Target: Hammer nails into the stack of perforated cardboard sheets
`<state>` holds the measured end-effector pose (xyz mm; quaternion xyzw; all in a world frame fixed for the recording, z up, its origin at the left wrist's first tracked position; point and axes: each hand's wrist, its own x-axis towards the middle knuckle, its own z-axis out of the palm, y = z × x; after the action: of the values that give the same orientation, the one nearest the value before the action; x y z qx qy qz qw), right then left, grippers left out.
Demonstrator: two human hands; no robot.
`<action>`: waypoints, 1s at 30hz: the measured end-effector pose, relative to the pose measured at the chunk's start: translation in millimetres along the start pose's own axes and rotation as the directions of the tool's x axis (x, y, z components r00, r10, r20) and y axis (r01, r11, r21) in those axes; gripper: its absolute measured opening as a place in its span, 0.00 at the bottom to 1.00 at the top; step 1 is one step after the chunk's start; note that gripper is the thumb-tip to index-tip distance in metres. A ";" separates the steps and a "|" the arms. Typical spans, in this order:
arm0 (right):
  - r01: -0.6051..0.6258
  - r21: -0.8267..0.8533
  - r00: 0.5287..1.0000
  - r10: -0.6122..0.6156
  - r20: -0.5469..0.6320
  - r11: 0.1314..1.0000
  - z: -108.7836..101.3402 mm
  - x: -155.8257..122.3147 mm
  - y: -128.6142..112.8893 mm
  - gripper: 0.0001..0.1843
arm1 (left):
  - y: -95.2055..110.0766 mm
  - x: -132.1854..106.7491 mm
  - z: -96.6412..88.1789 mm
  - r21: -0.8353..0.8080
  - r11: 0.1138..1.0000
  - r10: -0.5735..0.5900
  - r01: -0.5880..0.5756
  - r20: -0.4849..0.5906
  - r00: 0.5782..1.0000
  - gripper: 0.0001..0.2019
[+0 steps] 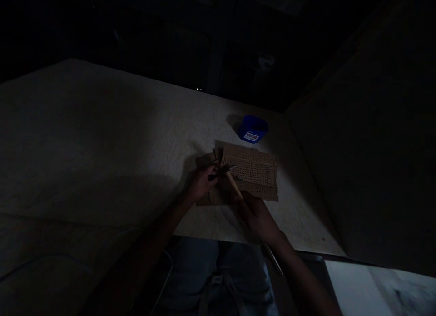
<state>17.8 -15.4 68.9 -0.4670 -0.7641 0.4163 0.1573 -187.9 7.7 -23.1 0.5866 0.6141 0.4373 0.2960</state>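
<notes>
The scene is very dark. A brown cardboard sheet [254, 170] marked with rows of small dots or holes lies on a pale table [102, 138]. My left hand [203, 182] rests on the sheet's left edge, fingers pinched near a small dark object that I cannot make out. My right hand [260, 218] is closed around a long thin wooden-handled tool [235, 188], whose metal tip touches the sheet close to my left fingers.
A small blue container [252, 128] with a label stands just beyond the cardboard. The table's right edge runs diagonally beside a dark wall. My lap shows below the near edge, and a pale surface [374, 288] lies at the lower right.
</notes>
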 end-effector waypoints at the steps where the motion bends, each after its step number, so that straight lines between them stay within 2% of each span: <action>1: -0.004 -0.010 1.000 0.004 0.007 1.000 1.5 1.5 1.1 0.22 | 0.0 -0.2 -0.3 0.017 1.000 -0.002 0.002 -0.002 1.000 0.15; 4: -0.006 0.010 1.000 0.006 0.009 1.000 1.0 2.5 3.6 0.21 | 1.1 -0.7 -1.4 0.027 1.000 0.006 -0.006 -0.007 1.000 0.15; 7: -0.012 0.126 0.999 0.016 -0.031 0.992 -6.6 -4.9 4.3 0.20 | 2.7 -0.1 -2.1 -0.006 1.000 0.015 -0.015 0.002 1.000 0.18; 12: -0.091 0.382 0.987 0.133 -0.085 0.920 -13.4 -19.6 9.0 0.21 | -0.8 1.6 1.1 -0.048 0.997 0.057 -0.056 0.005 0.998 0.19; 16: -0.152 0.468 0.975 0.210 -0.073 0.871 -6.9 -21.1 18.6 0.22 | -4.1 2.5 5.3 -0.078 0.992 0.101 -0.100 0.011 0.995 0.19; 18: -0.155 0.451 0.975 0.209 -0.071 0.879 -3.3 -19.6 23.2 0.22 | -2.6 3.0 5.5 -0.064 0.993 0.106 -0.103 0.039 0.994 0.18; 22: -0.090 0.342 0.987 0.130 -0.094 0.935 -0.5 -14.5 27.2 0.23 | 3.6 5.2 2.5 -0.014 0.991 0.134 -0.133 0.106 0.985 0.10; 30: -0.018 0.226 0.993 0.044 -0.109 0.974 -4.1 -13.1 19.6 0.21 | 4.8 7.8 0.0 0.050 0.980 0.188 -0.191 0.068 0.980 0.07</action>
<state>38.5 -20.2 57.9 -0.4810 -0.6946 0.4753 0.2456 -186.8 15.0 -17.7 0.6640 0.5580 0.4273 0.2554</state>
